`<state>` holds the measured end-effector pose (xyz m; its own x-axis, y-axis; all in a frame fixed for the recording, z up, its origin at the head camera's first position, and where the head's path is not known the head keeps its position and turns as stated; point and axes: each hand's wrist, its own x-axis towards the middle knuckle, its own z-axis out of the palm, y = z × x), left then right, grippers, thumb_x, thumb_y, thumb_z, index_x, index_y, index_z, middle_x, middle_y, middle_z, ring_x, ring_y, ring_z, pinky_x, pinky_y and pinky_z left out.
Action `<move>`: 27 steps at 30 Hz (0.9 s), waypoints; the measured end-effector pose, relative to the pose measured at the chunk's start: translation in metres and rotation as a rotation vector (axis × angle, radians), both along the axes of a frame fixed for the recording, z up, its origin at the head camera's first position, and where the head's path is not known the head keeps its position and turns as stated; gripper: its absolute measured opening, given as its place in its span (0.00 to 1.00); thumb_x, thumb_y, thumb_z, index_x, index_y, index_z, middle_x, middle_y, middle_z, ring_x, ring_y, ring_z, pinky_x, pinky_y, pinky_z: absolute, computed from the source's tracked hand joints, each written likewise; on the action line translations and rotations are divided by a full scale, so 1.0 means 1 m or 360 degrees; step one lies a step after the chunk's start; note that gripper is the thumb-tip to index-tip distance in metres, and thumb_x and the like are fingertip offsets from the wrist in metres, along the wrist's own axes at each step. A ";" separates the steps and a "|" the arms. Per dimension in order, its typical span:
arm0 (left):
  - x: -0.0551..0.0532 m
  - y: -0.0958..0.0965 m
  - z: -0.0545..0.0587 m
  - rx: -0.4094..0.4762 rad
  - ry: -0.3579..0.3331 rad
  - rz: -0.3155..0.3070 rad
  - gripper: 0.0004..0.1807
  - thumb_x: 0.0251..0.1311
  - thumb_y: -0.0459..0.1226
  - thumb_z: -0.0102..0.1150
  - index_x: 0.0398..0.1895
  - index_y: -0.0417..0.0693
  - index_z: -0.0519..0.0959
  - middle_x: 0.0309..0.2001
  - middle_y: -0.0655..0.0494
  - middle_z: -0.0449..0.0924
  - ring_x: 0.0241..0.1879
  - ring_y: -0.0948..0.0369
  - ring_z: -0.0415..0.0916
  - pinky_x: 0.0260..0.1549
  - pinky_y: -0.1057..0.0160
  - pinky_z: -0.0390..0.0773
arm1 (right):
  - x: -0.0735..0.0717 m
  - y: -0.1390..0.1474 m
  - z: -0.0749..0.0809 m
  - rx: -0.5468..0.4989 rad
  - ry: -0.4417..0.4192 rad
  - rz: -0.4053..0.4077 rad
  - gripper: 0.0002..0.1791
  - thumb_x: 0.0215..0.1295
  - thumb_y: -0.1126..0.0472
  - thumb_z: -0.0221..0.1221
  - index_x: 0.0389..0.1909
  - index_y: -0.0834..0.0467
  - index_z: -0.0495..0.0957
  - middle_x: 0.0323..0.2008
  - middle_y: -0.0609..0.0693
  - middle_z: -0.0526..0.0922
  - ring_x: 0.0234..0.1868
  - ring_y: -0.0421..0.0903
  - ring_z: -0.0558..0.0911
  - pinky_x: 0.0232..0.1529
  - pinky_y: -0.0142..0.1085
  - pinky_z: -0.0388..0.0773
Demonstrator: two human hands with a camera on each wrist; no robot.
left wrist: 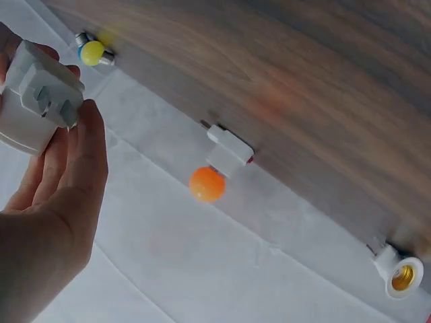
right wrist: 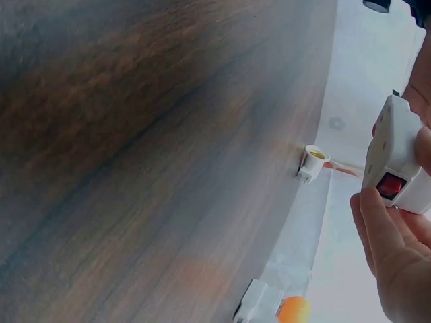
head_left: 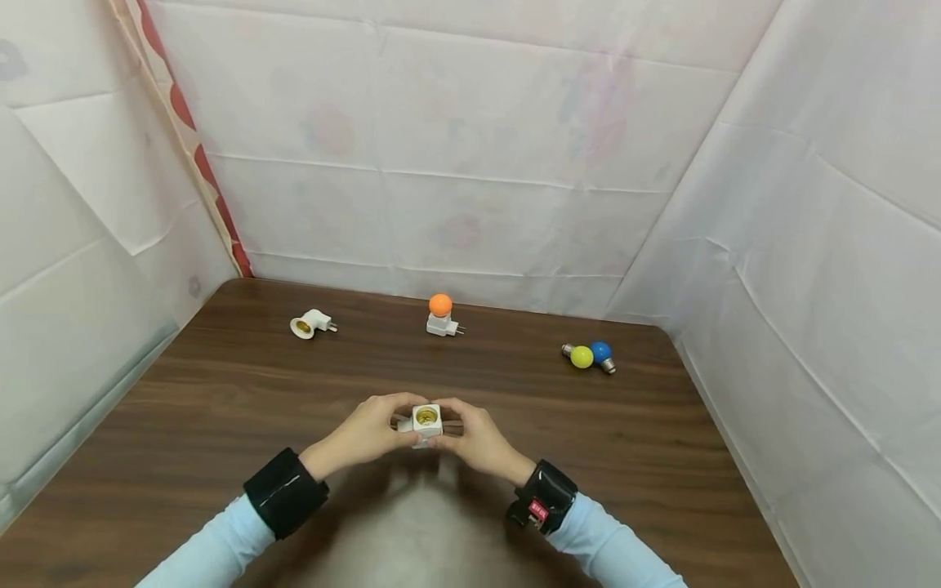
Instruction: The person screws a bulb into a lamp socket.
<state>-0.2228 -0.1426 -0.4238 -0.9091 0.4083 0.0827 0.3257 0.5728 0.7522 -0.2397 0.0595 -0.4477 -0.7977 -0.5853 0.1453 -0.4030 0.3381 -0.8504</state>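
Pinched between fingers of left hand (head_left: 365, 430) and right hand (head_left: 481, 437), near middle: white socket (head_left: 426, 425), mouth up, gripped from both sides probably for steadiness. Far middle: orange bulb (head_left: 440, 305) upright in second socket (head_left: 439, 326). Far left: round socket (head_left: 317, 319), on its side. Far right: yellow bulb (head_left: 581, 357) beside blue bulb (head_left: 600, 351). Below, brown bench (head_left: 507, 367); around, creased white sheeting (head_left: 470, 139).

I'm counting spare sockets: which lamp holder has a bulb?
The back-middle white holder, topped by the orange bulb; the hand-held holder and round-rimmed holder are empty.
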 end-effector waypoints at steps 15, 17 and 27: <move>0.002 -0.008 -0.021 0.0570 -0.0575 0.0030 0.23 0.59 0.38 0.58 0.53 0.31 0.70 0.48 0.40 0.74 0.43 0.56 0.77 0.42 0.55 0.80 | 0.009 0.011 0.005 -0.0098 -0.0020 -0.0123 0.26 0.51 0.65 0.66 0.53 0.61 0.71 0.48 0.58 0.79 0.48 0.50 0.80 0.47 0.36 0.78; 0.003 -0.005 -0.021 0.0692 -0.0696 0.0102 0.23 0.58 0.37 0.58 0.52 0.30 0.70 0.46 0.41 0.74 0.40 0.59 0.77 0.44 0.54 0.79 | 0.010 0.012 0.005 -0.0139 -0.0017 -0.0148 0.27 0.50 0.66 0.66 0.54 0.63 0.71 0.48 0.60 0.79 0.48 0.51 0.80 0.48 0.39 0.78; 0.003 0.008 -0.019 0.1048 -0.1000 0.0278 0.23 0.59 0.34 0.56 0.53 0.26 0.67 0.44 0.45 0.73 0.39 0.63 0.77 0.48 0.62 0.77 | 0.025 0.012 0.035 -0.0254 -0.0061 -0.0189 0.27 0.49 0.74 0.63 0.53 0.72 0.70 0.47 0.70 0.76 0.49 0.62 0.77 0.49 0.48 0.76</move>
